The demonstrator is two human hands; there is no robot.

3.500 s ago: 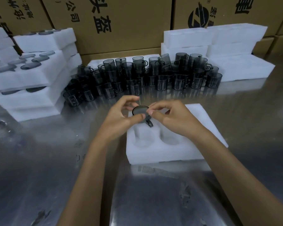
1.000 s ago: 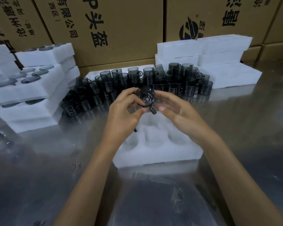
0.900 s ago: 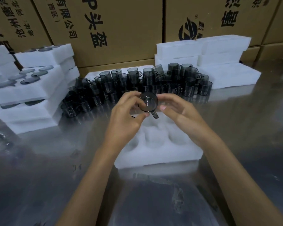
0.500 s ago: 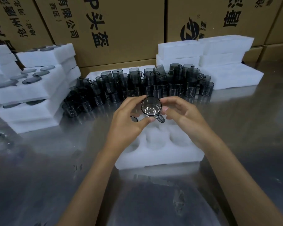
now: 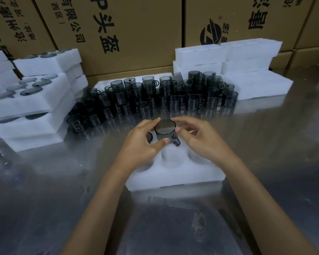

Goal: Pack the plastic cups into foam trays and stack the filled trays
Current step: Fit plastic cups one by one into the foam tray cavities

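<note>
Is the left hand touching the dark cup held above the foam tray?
Touching. The head view shows the left hand gripping the cup: its thumb lies on the cup's side below the rim and its fingers curl behind it.

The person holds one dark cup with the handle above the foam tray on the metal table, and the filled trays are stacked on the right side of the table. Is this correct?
One detail is wrong. The head view shows the filled trays, dark cups seated in them, stacked on the left side; the stacks at the right are empty foam trays. The rest holds: the left hand holds the cup above the foam tray.
</note>
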